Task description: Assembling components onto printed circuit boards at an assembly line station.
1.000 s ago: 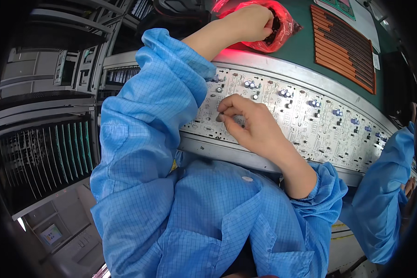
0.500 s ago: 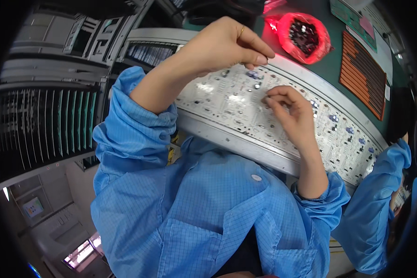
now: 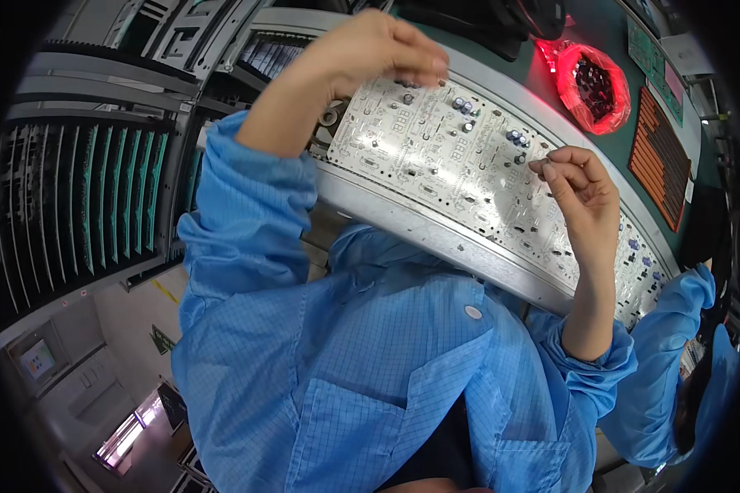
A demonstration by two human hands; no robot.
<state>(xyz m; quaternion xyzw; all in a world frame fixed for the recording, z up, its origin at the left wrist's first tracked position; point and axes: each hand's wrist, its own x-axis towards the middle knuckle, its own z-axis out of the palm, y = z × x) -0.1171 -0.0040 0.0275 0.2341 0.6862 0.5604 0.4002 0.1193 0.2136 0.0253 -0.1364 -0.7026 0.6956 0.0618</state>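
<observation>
Glossy circuit boards (image 3: pixel 423 152), smooth metal rail (image 3: pixel 436 233)

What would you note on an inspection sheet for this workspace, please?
Surface: dark-green tabletop beyond two silver metal rails.
Job's things: white flat circuit boards between the rails; open red plastic bag of small dark parts.
Clutter: orange slotted rack and green circuit board right of the bag.
Hands: left hand over the white boards' far edge, blurred, contents unclear; right hand pinching a small dark piece over them.
Cables: nothing seen.
Surroundings: black rack of upright panels at left; another person's blue fabric sleeve at right.
</observation>
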